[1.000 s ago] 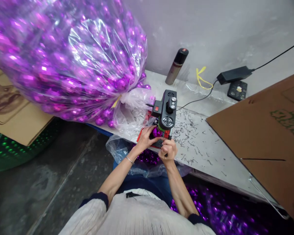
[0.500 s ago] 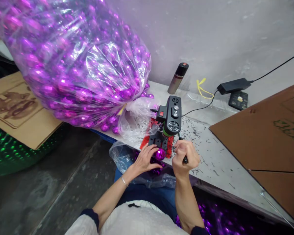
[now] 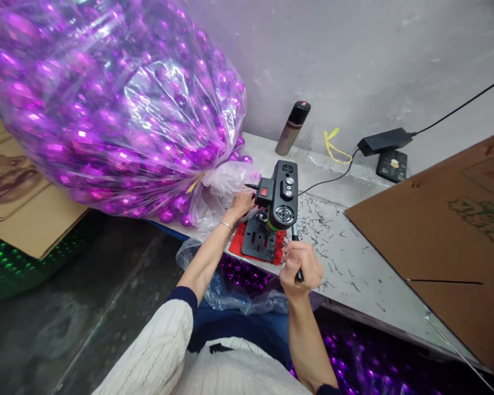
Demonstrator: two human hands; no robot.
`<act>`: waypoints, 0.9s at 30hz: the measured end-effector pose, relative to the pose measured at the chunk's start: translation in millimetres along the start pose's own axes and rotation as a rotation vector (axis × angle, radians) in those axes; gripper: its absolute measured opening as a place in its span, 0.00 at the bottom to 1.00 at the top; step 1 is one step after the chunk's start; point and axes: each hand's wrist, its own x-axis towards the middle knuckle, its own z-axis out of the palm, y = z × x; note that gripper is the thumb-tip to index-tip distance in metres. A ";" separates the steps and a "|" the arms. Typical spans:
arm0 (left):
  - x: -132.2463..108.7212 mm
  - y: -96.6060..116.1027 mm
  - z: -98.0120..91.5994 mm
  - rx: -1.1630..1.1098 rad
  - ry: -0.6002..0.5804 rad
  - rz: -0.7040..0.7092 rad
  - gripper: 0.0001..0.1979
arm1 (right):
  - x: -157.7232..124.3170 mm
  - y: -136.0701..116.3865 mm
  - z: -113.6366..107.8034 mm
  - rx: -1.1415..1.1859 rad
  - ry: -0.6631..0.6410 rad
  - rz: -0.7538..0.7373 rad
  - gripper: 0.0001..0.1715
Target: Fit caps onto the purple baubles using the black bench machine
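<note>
A small black bench drill press [image 3: 285, 195] stands on the table, its slotted base plate [image 3: 257, 241] on a red cloth [image 3: 236, 241]. My right hand [image 3: 302, 267] is wrapped round the black-gripped lever [image 3: 295, 236] at its right side. My left hand [image 3: 242, 204] reaches in at the press's left side, beside the gathered neck of a clear plastic bag [image 3: 226, 181]. Its fingertips are hidden by the machine. The big bag bulges with shiny purple faceted balls [image 3: 123, 159]. More purple balls [image 3: 247, 274] lie in an open plastic bag below the table edge, at my lap.
A spray can [image 3: 293, 129], a yellow tie [image 3: 333, 147], a black power adapter [image 3: 385, 142] and a dark patterned box [image 3: 392, 165] sit along the wall. Short dark wire bits [image 3: 325, 230] litter the tabletop. A cardboard box [image 3: 444, 219] stands at right; green balls [image 3: 20, 258] at left.
My left hand has left the purple ball at the front edge and moved forward beside the press. That ball no longer shows there. My right hand stays on the lever.
</note>
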 end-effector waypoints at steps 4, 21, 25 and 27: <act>-16.7 -0.4 -4.2 -0.024 0.024 -0.035 0.08 | -1.7 0.9 -0.2 0.004 -0.003 0.001 0.15; -181.1 -8.7 2.2 -1.064 -0.093 -0.190 0.32 | 8.5 4.5 2.7 0.011 0.039 0.002 0.15; -176.8 -10.5 7.9 -0.828 0.006 -0.100 0.34 | 8.0 4.8 3.0 0.003 0.043 -0.013 0.15; -171.7 -9.5 10.8 -0.664 0.012 -0.054 0.32 | 7.5 4.7 2.3 -0.006 0.032 -0.016 0.15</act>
